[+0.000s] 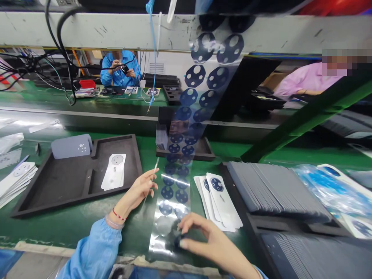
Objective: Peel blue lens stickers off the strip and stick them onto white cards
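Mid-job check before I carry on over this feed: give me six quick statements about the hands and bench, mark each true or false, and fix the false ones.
1. The left hand holds a thin white stick. True.
2. The right hand, with a blurred dark piece at its fingertips, is at the near end of the clear strip. True.
3. The red bracelet is on the right wrist. False: it is on the left wrist.
4. The white cards beside the grey panels lie left of the strip. False: they lie right of it.
5. A white card lies in the black tray. True.
6. Nobody is beyond the bench. False: a person in blue and one in pink are there.
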Demonstrator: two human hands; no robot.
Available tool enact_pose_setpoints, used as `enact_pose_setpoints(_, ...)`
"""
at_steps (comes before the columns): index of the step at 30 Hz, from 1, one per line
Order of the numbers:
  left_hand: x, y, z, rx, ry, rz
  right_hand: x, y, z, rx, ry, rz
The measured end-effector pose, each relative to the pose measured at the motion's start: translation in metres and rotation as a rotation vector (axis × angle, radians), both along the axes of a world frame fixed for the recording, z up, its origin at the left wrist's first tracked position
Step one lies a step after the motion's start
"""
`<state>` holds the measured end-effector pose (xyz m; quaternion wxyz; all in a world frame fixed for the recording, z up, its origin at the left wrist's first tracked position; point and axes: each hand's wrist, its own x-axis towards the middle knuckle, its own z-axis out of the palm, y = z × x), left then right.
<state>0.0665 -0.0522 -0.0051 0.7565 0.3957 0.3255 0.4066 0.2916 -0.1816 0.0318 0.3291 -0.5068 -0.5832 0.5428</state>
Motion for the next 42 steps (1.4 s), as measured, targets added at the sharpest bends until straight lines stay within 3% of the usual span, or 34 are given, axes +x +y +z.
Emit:
enact_pose_setpoints(3,0.013,-0.007,-0.006,0.076,0.148,0.081,-0.013,0.031,0.003,-0.062,0.247,-0.331)
enact_pose_setpoints(5,0.020,-0.013,-0.009,0.116,0.237,0.104,-0.026,0.052,0.002,-0.018,0.366,-0.489)
enact_pose_setpoints(11,0.029,-0.028,-0.009,0.168,0.231,0.030,-0.058,0.088,-0.022,0.166,0.327,-0.707)
enact_pose_setpoints(19,0.027,-0.037,-0.007,0.197,0.176,-0.029,-0.061,0.080,-0.046,0.178,0.255,-0.742)
enact_pose_setpoints(32,0.024,-0.038,-0.013,0.215,0.176,-0.062,-0.061,0.078,-0.046,0.192,0.231,-0.747)
enact_pose_setpoints(42,0.024,-0.036,-0.013,0.343,0.219,-0.076,-0.060,0.078,-0.050,0.202,0.236,-0.729)
